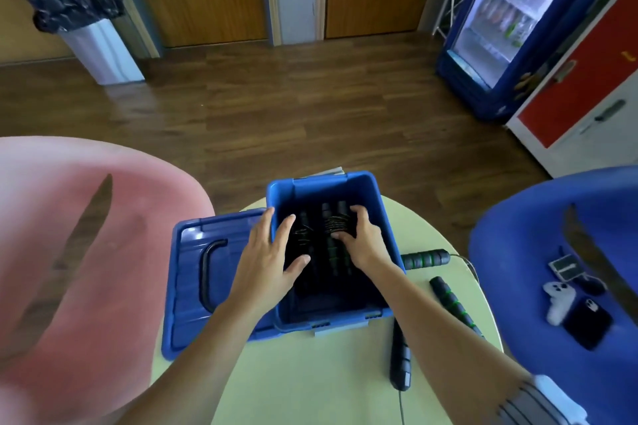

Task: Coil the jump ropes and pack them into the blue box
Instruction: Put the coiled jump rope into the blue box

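The blue box (379,217) stands open on the small round table (310,373). Inside it lie coiled black jump ropes (333,245) with their handles side by side. My left hand (269,259) reaches over the box's left wall, fingers spread flat over the left coil. My right hand (359,238) is inside the box, its fingers curled round the right bundle (336,226). On the table right of the box lie loose black handles with green rings (426,259) (452,304), and another handle (400,362) lies in front of the box.
The box's blue lid (193,279) with a black handle lies left of the box. A pink chair (86,252) stands at the left. A blue chair (569,252) at the right holds a phone (587,323) and small gadgets. Drinks fridge (511,17) and bin (86,21) stand behind.
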Demonstrator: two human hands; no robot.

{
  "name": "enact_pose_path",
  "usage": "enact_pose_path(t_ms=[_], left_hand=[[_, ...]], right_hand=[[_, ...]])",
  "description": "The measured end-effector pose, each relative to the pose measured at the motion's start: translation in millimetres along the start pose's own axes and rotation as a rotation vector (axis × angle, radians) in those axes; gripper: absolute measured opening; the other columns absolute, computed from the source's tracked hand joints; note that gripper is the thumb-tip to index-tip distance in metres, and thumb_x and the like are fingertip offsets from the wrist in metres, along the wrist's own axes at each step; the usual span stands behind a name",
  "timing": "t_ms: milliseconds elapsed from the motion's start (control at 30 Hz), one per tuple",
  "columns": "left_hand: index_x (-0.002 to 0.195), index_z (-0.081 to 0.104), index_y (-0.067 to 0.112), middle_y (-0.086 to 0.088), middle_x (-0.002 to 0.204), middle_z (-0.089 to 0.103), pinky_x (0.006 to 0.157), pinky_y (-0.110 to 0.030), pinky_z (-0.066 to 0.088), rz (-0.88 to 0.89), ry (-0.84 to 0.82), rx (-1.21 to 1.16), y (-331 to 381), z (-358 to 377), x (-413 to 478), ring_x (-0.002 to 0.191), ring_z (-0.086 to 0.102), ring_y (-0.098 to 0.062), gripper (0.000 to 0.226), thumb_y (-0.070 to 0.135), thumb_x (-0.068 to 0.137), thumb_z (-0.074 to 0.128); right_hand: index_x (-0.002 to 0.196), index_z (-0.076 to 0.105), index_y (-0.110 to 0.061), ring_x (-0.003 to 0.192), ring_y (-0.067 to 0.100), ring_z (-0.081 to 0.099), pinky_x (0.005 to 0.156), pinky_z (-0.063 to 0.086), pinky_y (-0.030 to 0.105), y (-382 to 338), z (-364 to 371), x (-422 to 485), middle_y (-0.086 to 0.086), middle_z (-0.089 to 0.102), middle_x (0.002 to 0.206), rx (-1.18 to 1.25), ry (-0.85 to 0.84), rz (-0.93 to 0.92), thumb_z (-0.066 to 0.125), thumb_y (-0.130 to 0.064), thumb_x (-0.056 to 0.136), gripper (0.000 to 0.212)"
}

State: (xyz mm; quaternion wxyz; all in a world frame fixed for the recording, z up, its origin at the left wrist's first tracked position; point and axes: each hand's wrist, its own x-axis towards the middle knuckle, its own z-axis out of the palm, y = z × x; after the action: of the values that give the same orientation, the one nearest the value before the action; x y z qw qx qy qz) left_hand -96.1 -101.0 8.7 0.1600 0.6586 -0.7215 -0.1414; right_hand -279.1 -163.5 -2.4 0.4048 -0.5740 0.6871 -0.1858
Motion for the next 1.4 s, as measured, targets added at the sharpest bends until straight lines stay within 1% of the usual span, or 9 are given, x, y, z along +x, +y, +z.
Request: enact_pose_path(t_ms=[100, 233, 333, 400, 500, 667, 800, 1100, 1400], left_hand=[[0.144, 0.038, 0.011, -0.020, 0.156, 0.020, 0.103, -0.047, 0.040, 0.015, 0.025, -0.044, -1, 5, -3, 0.142, 0.025, -0.035, 0.070, 0.048, 0.088, 0.056], [0.145, 0.036, 0.011, -0.019, 0.157, 0.014, 0.102, -0.046, 0.040, 0.015, 0.030, -0.098, 0, 8, -4, 0.144, 0.022, -0.034, 0.071, 0.041, 0.087, 0.063], [0.145, 0.036, 0.011, -0.018, 0.158, 0.013, 0.102, -0.047, 0.041, 0.020, 0.038, -0.114, -1, 9, -4, 0.144, 0.022, -0.033, 0.071, 0.041, 0.087, 0.063], [0.145, 0.037, 0.011, -0.018, 0.158, 0.012, 0.101, -0.047, 0.042, 0.019, 0.045, -0.119, -1, 10, -5, 0.143, 0.024, -0.033, 0.071, 0.041, 0.087, 0.064], [0.145, 0.037, 0.011, -0.018, 0.158, 0.012, 0.100, -0.047, 0.044, 0.027, 0.051, -0.116, 0, 10, -4, 0.143, 0.025, -0.034, 0.071, 0.041, 0.087, 0.064], [0.145, 0.036, 0.010, -0.020, 0.158, 0.011, 0.102, -0.046, 0.042, 0.032, 0.054, -0.123, -2, 12, -3, 0.143, 0.024, -0.035, 0.072, 0.039, 0.086, 0.065], [0.145, 0.036, 0.010, -0.020, 0.157, 0.011, 0.101, -0.045, 0.042, 0.031, 0.050, -0.126, -2, 12, -3, 0.143, 0.024, -0.036, 0.072, 0.039, 0.086, 0.066], [0.145, 0.037, 0.008, -0.025, 0.156, 0.015, 0.108, -0.045, 0.034, 0.038, 0.045, -0.118, 0, 7, -2, 0.144, 0.020, -0.039, 0.072, 0.035, 0.086, 0.067], [0.147, 0.032, 0.013, -0.021, 0.156, 0.012, 0.108, -0.045, 0.032, -0.006, -0.005, -0.122, 7, -2, -5, 0.142, 0.017, -0.037, 0.071, 0.038, 0.089, 0.062]], right_hand=[[0.146, 0.029, -0.011, 0.127, 0.034, 0.043, 0.099, 0.033, 0.029, 4, 3, 3, 0.023, 0.044, 0.139, -0.059, -0.018, -0.043, 0.061, -0.020, 0.092, 0.064], [0.151, 0.016, -0.014, 0.136, 0.034, 0.033, 0.107, 0.027, 0.031, 8, 5, 0, 0.021, 0.031, 0.148, -0.099, -0.061, -0.058, 0.054, -0.023, 0.096, 0.068], [0.153, 0.010, -0.022, 0.136, 0.030, 0.035, 0.103, 0.028, 0.024, 8, 2, -7, 0.016, 0.029, 0.150, -0.083, -0.073, -0.127, 0.062, -0.017, 0.089, 0.082], [0.151, 0.018, -0.027, 0.130, 0.029, 0.043, 0.100, 0.031, 0.019, 10, 1, -10, 0.016, 0.034, 0.145, -0.091, -0.066, -0.198, 0.072, -0.015, 0.079, 0.091], [0.149, 0.027, -0.029, 0.132, 0.032, 0.040, 0.107, 0.032, 0.029, 12, 3, -12, 0.017, 0.032, 0.146, -0.176, -0.059, -0.212, 0.079, -0.020, 0.074, 0.092], [0.152, 0.010, -0.030, 0.142, 0.035, 0.026, 0.111, 0.028, 0.038, 13, 13, -13, 0.021, 0.010, 0.157, -0.322, -0.070, -0.180, 0.069, -0.023, 0.085, 0.090], [0.151, 0.013, -0.032, 0.139, 0.035, 0.031, 0.108, 0.033, 0.041, 14, 12, -12, 0.020, 0.017, 0.156, -0.358, -0.048, -0.170, 0.074, -0.029, 0.081, 0.093], [0.153, 0.007, -0.021, 0.145, 0.032, 0.019, 0.114, 0.025, 0.036, 14, 7, -17, 0.020, 0.012, 0.157, -0.315, -0.032, -0.188, 0.077, -0.039, 0.076, 0.105], [0.151, 0.017, -0.013, 0.143, 0.029, 0.023, 0.112, 0.029, 0.038, 2, 5, -33, 0.013, 0.020, 0.156, -0.322, 0.057, -0.265, 0.069, -0.041, 0.082, 0.091]])
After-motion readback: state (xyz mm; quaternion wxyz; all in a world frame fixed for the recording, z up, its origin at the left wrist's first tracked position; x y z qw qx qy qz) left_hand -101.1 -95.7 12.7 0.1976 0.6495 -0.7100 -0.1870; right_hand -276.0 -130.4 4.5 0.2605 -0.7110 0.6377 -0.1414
